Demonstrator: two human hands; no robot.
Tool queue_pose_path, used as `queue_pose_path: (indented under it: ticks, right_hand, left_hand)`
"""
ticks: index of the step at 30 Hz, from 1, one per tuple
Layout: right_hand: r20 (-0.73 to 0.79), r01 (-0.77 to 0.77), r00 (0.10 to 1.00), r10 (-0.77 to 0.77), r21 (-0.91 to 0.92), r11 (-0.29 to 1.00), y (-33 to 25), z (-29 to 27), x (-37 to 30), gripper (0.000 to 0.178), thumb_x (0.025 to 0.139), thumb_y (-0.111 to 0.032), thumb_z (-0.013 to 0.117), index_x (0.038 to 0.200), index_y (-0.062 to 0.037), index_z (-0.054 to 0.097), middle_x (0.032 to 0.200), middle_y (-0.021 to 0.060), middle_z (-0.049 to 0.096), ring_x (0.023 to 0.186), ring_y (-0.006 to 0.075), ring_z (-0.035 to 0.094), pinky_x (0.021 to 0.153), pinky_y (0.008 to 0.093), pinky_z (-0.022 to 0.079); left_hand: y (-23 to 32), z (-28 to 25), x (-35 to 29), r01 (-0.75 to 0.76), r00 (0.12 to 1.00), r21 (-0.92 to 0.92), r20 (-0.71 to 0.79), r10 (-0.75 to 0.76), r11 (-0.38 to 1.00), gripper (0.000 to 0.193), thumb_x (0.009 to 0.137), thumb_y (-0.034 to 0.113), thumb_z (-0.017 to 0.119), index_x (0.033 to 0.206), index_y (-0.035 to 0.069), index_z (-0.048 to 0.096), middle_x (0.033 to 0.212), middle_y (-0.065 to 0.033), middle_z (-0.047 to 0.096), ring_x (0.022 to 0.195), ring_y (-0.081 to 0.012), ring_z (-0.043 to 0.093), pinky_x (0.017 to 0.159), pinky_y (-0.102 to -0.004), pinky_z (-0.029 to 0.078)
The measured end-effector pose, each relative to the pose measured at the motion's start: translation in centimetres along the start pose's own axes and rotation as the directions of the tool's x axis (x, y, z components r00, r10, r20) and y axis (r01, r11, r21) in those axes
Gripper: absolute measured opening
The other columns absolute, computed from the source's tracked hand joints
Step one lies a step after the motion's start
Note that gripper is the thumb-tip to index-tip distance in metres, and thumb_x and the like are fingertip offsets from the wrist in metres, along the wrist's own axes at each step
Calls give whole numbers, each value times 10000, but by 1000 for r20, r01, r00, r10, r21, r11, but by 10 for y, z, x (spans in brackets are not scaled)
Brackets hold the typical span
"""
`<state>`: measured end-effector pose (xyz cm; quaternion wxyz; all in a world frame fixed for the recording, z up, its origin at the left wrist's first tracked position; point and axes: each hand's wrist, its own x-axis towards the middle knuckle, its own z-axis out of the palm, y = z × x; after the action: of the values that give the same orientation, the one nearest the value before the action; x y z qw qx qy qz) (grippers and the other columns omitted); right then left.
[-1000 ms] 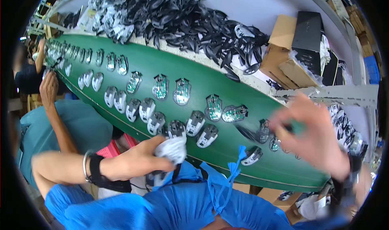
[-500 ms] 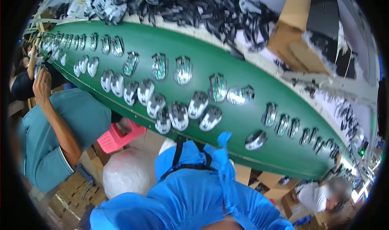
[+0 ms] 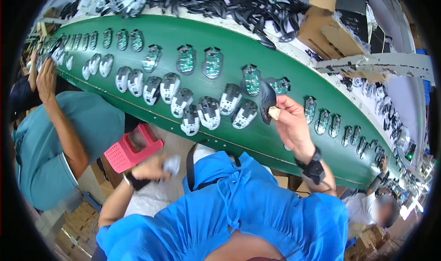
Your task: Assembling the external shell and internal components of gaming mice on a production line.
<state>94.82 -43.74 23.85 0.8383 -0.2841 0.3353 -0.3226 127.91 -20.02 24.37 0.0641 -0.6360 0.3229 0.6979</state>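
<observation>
As the head view looks down on the green worktop (image 3: pixel 239 54), the right hand (image 3: pixel 294 130) is over it with its grip closed on a curved black cover (image 3: pixel 267 98), pinched between fingers and a thumb wearing a pale wrap (image 3: pixel 274 113). The cover is at about eleven o'clock from that hand; whether it touches anything beneath, I cannot tell. Just beside it, a circuit board (image 3: pixel 251 79) shows at eleven o'clock, a partly hidden board (image 3: pixel 280 84) at one and a grey-white shell (image 3: pixel 244 114) at eight. Off between eight and nine, the left hand (image 3: pixel 149 168) is blurred, a small pale piece (image 3: pixel 172 164) at its fingertips; I cannot tell whether its grip is closed on that. A pink stool (image 3: pixel 120 157) is at ten from it. A light pinch near the edge probably suits the cover best, since it looks thin enough to flex; keeping it clear of bare circuitry seems wise.
</observation>
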Motion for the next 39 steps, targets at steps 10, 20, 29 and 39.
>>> queue_pose_path:
  ticks: [10, 20, 29, 39]
  right_hand:
    - [-106, 410, 892, -439, -220, 885, 14, 53, -15, 123, 832, -4, 680, 950, 7, 650, 837, 25, 653, 745, 87, 610, 697, 223, 495]
    - [-39, 593, 799, -600, -117, 797, 26, 3, -12, 106, 878, -72, 583, 919, 11, 634, 817, 84, 648, 733, 141, 613, 701, 271, 498]
    - [104, 204, 955, -278, -909, 363, 60, -58, -2, 326, 763, -39, 676, 1087, -76, 669, 1078, 48, 645, 839, 159, 610, 754, 279, 509]
    - [584, 570, 811, -21, -798, -195, 88, -60, 76, 171, 757, -92, 605, 924, -59, 620, 902, 79, 575, 910, 268, 579, 747, 389, 493]
  left_hand:
    - [208, 24, 74, -957, 269, -289, -823, 501, 40, 575, 937, 364, 554, 1369, 25, 383, 1127, -31, 533, 993, -89, 511, 855, -238, 417]
    - [216, 11, 99, -611, 499, -785, -481, 721, -100, 575, 908, 452, 513, 1273, 8, 483, 956, -111, 626, 700, -158, 554, 575, -308, 460]
    - [111, -21, 96, -617, 678, -780, -594, 434, -104, 509, 877, 353, 548, 1296, 72, 481, 1087, -176, 632, 883, -246, 631, 807, -416, 516]
    - [117, 23, 114, -697, 679, -717, -663, 314, -8, 479, 903, 314, 552, 1309, 76, 462, 936, -94, 650, 773, -186, 623, 667, -332, 513]
